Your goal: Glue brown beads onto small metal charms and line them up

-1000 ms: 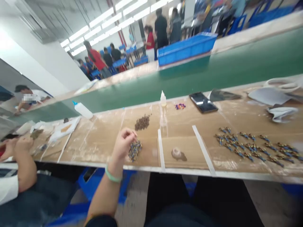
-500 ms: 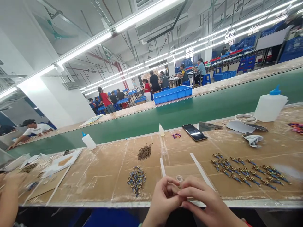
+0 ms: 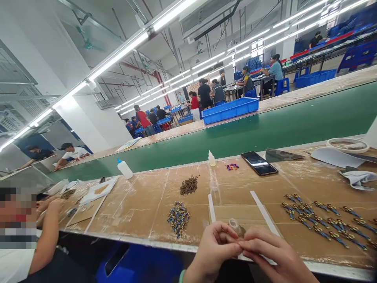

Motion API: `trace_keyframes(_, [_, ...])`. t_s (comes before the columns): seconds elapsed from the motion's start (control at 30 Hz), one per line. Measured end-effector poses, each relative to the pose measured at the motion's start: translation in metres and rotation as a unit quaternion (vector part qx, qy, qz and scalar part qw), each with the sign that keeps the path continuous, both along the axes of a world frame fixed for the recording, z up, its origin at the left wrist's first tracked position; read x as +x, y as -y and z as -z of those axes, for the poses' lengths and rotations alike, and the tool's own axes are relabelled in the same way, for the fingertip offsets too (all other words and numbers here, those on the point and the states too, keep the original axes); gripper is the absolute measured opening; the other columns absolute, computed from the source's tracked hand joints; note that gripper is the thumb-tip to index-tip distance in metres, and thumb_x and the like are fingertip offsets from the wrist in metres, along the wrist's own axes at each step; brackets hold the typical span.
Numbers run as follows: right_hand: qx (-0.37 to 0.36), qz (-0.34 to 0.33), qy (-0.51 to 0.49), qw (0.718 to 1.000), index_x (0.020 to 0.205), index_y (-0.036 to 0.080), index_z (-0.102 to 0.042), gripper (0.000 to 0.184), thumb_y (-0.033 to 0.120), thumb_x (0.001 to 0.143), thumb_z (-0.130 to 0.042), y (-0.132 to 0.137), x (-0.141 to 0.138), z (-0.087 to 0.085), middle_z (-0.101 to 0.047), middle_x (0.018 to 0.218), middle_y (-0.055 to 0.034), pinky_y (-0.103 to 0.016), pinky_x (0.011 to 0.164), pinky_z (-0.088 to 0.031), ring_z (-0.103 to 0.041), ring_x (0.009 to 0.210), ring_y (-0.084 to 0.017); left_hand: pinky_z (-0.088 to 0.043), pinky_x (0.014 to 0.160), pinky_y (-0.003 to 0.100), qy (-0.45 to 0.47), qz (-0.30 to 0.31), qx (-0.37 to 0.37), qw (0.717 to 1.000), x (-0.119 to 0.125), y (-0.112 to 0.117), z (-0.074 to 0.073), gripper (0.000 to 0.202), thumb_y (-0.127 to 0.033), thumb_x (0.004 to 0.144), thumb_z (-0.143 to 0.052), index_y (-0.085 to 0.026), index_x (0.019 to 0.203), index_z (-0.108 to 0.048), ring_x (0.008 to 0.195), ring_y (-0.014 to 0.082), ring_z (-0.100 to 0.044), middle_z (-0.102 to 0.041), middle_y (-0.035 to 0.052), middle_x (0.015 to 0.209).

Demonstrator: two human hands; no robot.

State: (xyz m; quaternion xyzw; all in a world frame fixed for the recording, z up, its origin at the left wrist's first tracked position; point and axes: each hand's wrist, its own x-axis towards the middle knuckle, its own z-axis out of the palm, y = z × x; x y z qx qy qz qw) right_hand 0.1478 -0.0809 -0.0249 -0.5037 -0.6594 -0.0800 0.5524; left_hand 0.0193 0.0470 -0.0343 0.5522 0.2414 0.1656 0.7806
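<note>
My left hand (image 3: 216,245) and my right hand (image 3: 269,251) meet at the fingertips over the table's front edge. The fingers of both are pinched together; whatever they hold is too small or hidden to make out. Just beyond them a small clear round cup (image 3: 235,225) stands on a cardboard sheet (image 3: 235,212) between two white strips. To the left lies a pile of small blue and gold pieces (image 3: 178,219), with a heap of brown beads (image 3: 189,185) behind it. More blue and gold pieces (image 3: 330,220) are spread out in rows to the right.
Behind stand a small dropper bottle (image 3: 211,158), purple and orange bits (image 3: 232,167), a phone (image 3: 259,163) and a tape roll (image 3: 347,145). A blue-capped bottle (image 3: 125,169) stands further left. A green conveyor belt (image 3: 176,143) runs beyond. A co-worker's arm (image 3: 48,236) reaches in at left.
The view has swung left, so the table's things appear shifted right and more of the co-worker at left shows. My hands stay together at the fingertips, still pinched.
</note>
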Motion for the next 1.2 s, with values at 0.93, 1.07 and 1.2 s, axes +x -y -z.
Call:
trace_keyframes(0.93, [0.127,0.066,-0.076,0.987,0.103,0.020,-0.066,0.017,0.013,0.102,-0.051,0.011,-0.002,0.000,-0.063,0.074,-0.0014,-0.020,0.060,-0.053,-0.061,0.066,-0.012,-0.022,0.048,0.021,-0.022,0.093,-0.162,0.982,0.021,0.021,-0.017,0.054,-0.049,0.040,-0.101,-0.013,0.061,-0.067,0.045,0.0037,-0.041,-0.048,-0.0038,0.052])
trace_keyframes(1.07, [0.104,0.062,-0.080,0.989,0.099,0.021,-0.065,0.018,0.017,0.104,-0.049,0.010,-0.009,0.001,-0.060,0.074,-0.0011,-0.020,0.059,-0.050,-0.058,0.067,-0.012,-0.022,0.046,0.021,0.025,0.100,-0.156,0.982,0.019,0.017,-0.005,0.054,-0.049,0.042,-0.100,-0.014,0.057,-0.063,0.046,0.0045,-0.043,-0.048,-0.0034,0.054])
trace_keyframes(1.2, [0.112,0.122,-0.018,0.986,0.105,0.017,-0.066,0.021,0.013,0.104,-0.045,0.008,-0.012,0.007,-0.059,0.074,-0.0038,-0.022,0.059,-0.049,-0.056,0.068,-0.014,-0.024,0.047,0.019,0.048,0.088,-0.163,0.981,0.017,0.010,0.011,0.054,-0.050,0.050,-0.098,-0.014,0.058,-0.058,0.047,0.0034,-0.041,-0.047,-0.0042,0.055])
